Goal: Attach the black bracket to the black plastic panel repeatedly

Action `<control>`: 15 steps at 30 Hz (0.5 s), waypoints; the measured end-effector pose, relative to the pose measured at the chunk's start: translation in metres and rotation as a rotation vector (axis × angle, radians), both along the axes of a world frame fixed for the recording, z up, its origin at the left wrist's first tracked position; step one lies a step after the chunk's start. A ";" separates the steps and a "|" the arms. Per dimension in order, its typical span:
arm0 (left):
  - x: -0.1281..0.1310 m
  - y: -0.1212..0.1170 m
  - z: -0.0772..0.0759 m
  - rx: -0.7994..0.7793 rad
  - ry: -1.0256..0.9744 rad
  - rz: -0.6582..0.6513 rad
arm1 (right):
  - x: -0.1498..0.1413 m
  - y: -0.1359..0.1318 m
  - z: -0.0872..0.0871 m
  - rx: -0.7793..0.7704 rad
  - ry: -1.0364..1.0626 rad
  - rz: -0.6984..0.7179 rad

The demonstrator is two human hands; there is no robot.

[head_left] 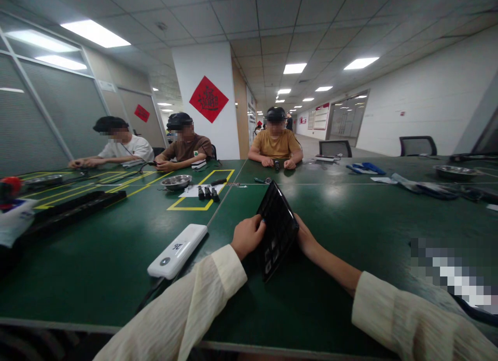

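tray (280, 221) between hands (248, 237) | device (179, 251) left of tray (on table (350, 221)) | bowl (176, 186) beyond device

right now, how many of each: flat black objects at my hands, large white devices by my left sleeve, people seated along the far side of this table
Flat black object: 1
Large white device: 1
Seated people: 3
Total: 5
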State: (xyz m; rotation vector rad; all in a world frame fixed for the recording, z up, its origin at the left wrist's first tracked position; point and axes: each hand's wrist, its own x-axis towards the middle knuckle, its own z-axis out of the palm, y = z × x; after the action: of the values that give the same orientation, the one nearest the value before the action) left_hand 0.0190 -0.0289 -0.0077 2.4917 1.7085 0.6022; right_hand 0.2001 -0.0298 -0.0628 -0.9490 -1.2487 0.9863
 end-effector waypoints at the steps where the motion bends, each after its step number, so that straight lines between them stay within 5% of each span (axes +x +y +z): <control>1: 0.000 0.000 -0.001 0.009 0.001 0.002 | 0.000 -0.001 0.000 0.000 0.007 0.004; 15: 0.000 -0.001 0.002 0.004 -0.008 -0.011 | 0.000 0.001 0.000 0.014 0.006 -0.001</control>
State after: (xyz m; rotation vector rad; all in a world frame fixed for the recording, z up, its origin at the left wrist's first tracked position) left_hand 0.0189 -0.0302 -0.0059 2.4959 1.6919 0.6142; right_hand 0.2001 -0.0287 -0.0630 -0.9351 -1.2487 0.9774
